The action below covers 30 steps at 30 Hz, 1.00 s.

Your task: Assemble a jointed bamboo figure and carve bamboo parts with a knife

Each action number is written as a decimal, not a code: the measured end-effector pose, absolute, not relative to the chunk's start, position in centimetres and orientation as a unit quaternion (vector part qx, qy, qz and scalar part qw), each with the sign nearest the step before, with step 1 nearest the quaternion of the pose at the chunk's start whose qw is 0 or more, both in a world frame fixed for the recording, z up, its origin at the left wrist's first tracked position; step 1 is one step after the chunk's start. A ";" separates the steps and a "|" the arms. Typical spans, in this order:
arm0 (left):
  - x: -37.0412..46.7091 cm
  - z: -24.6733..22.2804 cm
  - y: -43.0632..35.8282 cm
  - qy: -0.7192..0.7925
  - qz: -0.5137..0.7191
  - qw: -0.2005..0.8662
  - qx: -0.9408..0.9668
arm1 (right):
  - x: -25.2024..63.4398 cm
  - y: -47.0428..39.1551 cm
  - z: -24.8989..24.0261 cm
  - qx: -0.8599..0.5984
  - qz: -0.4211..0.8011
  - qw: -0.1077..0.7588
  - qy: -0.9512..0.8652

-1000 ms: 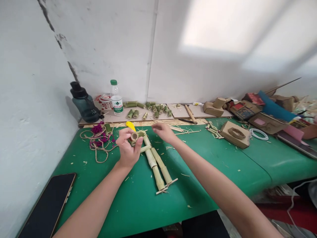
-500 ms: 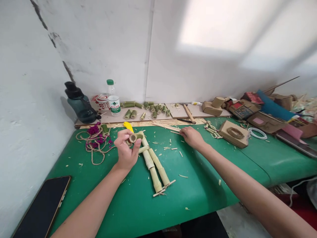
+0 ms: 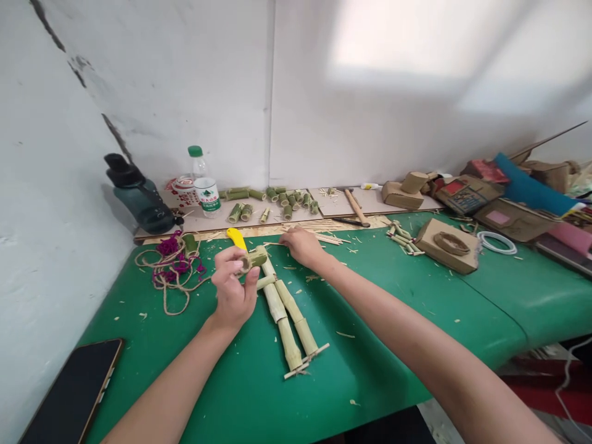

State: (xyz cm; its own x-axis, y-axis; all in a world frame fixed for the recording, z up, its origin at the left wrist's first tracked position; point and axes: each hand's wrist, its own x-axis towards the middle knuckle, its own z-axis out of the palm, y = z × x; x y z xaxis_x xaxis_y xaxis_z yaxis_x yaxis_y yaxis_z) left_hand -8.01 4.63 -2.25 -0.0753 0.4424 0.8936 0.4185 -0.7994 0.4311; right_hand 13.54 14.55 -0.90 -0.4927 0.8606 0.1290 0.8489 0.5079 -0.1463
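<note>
My left hand is closed around a short bamboo tube, its hollow end showing between thumb and fingers. Below and to the right of it, jointed pale bamboo lengths lie in two rows on the green mat, with thin sticks across their lower ends. Whether they are tied to the tube I cannot tell. My right hand pinches a thin bamboo stick, whose free tip points left at the far end of the tube. Behind my left hand lies a yellow handle.
Along the wall stand a dark bottle, a water bottle, cut bamboo pieces and a hammer. Twine lies left, a phone nearer. Thin sticks, a cardboard block and a white ring lie right.
My right hand has moved left from the loose sticks to beside the tube, bringing a thin stick. My left hand still holds the tube, now turned slightly. The view has shifted a little.
</note>
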 end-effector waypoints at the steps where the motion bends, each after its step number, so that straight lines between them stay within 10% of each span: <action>1: -8.0 -2.3 4.7 0.325 0.671 0.008 0.667 | 13.4 14.6 -1.0 -0.484 0.036 0.096 -0.869; 8: -7.0 -2.1 3.9 0.314 0.654 0.053 0.686 | 13.9 15.1 -1.6 -0.428 0.058 0.121 -0.894; 17: -4.8 -1.6 1.4 0.313 0.300 0.057 0.899 | 14.8 14.4 -2.1 -0.378 0.062 0.124 -0.915; 30: -7.1 -0.9 2.4 0.390 0.283 0.228 0.846 | 19.7 7.6 0.1 -0.367 0.082 0.086 -0.923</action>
State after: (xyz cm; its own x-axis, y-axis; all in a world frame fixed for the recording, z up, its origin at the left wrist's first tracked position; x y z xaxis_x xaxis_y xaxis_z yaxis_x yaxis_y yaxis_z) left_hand -7.14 2.41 -0.88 0.5365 0.7883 0.3012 0.5308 -0.5927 0.6057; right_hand 19.74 7.63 0.13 -0.7154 0.6918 0.0980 0.6638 0.7167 -0.2137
